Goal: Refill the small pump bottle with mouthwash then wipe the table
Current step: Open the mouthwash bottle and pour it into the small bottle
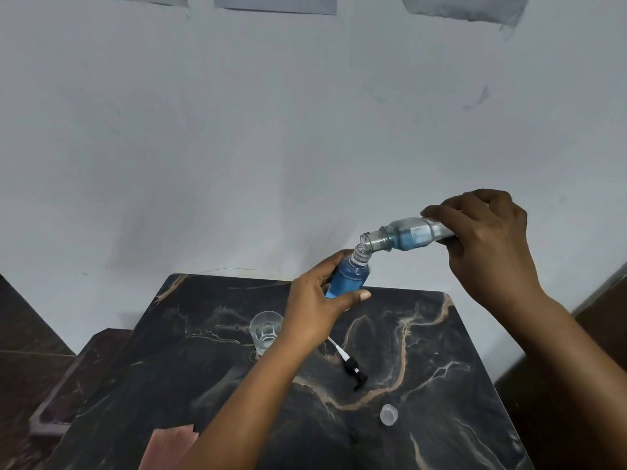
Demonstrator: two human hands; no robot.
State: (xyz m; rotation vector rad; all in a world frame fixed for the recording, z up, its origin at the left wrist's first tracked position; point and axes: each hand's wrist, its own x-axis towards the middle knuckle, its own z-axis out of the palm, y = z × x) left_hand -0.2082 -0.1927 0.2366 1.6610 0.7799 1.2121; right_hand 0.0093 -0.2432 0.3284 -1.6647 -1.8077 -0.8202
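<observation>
While the left hand (314, 305) grips the small clear blue-filled bottle (349, 276) above the dark marble table (441, 351), the right hand (488, 239) clasps the tilted clear mouthwash bottle (403, 237), mouths touching.

Table (441, 351) right half mostly bare marble, only the clear cap (388, 414) near the front and the pump head (353, 369) with its tube lying mid-table. Left side blocked by the small glass (265, 330), the left forearm crossing diagonally, and pink cloth (169, 446) at front-left edge. Both hands and bottles held above the far edge, wall just behind.
</observation>
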